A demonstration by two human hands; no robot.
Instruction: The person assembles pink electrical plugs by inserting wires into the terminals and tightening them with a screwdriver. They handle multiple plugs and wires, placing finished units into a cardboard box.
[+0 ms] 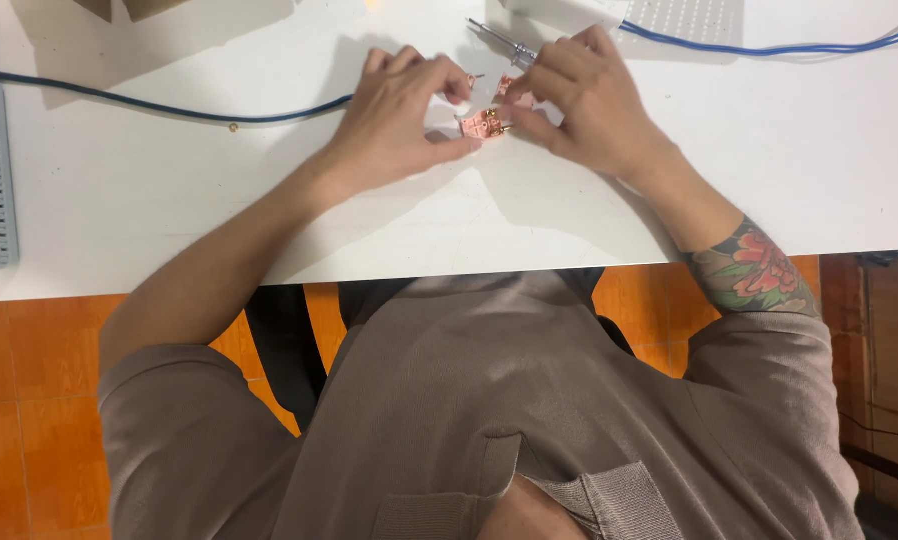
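My forearms rest on the white table (pixel 119 190) for steadiness. My left hand (pixel 394 120) pinches the small pink plastic connector block with brass pins (pixel 484 123) against the tabletop, fingers closed round it. My right hand (pixel 579 95) grips its other end, tucking a slim metal-tipped screwdriver (pixel 499 40) under curled fingers. Beyond runs a blue cable (pixel 169 108).

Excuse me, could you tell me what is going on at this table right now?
A person seated at a white table pinches a small pink part between the left hand and the right hand. The right hand also holds a screwdriver. A blue cable runs across the table behind the hands.
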